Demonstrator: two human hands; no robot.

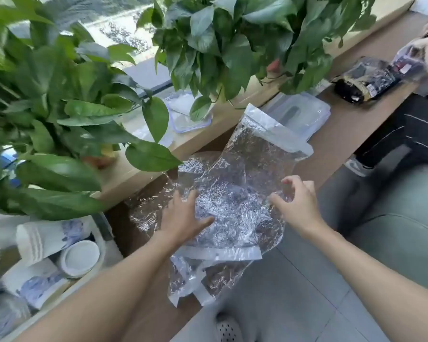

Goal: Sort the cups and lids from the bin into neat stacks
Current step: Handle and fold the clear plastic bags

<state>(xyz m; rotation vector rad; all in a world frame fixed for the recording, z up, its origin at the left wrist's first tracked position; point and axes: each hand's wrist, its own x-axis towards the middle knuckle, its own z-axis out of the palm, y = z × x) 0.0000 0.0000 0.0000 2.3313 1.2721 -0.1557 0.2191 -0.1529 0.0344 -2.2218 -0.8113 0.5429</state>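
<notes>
Clear plastic bag (245,164): left hand (183,218) pressed flat, right hand (297,203) pinching edge; cups (42,238) blue print blurred.

Your 2 forearms (139,262) are bare along their whole visible length, from the lower edge of the view up to the wrists. Your left hand (183,219) and right hand (295,206) are bare as well. On the right hand, 1 fingertip (286,181) shows a pinkish nail; blur hides the other nails. At the bottom edge, between your arms, you can see the rounded toe of 1 white shoe (229,328). It looks like a clog, its upper dotted with rows of small dark holes. Pale grey surrounds that shoe, and whether it is trouser cloth or floor cannot be told.
</notes>
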